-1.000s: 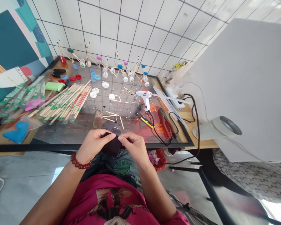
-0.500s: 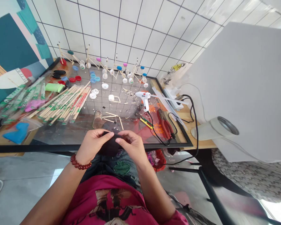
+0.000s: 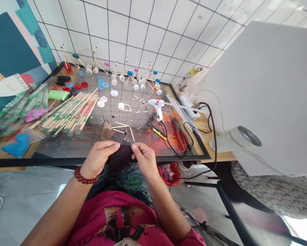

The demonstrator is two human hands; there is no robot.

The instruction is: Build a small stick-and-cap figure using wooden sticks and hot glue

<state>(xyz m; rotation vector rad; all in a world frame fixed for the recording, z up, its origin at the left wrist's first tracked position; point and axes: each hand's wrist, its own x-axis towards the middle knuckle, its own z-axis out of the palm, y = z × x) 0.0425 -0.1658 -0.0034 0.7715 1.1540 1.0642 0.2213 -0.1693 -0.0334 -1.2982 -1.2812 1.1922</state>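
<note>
Between my two hands a dark, flat, thin piece (image 3: 120,158), which looks like cloth or a sheet, hangs over my lap at the table's front edge. My left hand (image 3: 98,155) pinches its upper left corner between thumb and fingers. At the upper right corner, my right hand (image 3: 145,159) pinches it the same way. Just beyond the hands lie several short wooden stick pieces (image 3: 120,129) on the glass. A white glue gun (image 3: 157,108) rests farther right, its cord running toward the front.
Wrapped chopsticks (image 3: 71,114) lie in a pile at left. Small stick-and-bottle-cap models (image 3: 127,77) stand along the back. Red-handled pliers (image 3: 180,135) and a grey cylinder (image 3: 230,140) are at right. A red basket (image 3: 172,174) sits below the table edge.
My hands have moved slightly apart, and the dark piece is now stretched with its top edge straight between them. Things on the table have stayed put.
</note>
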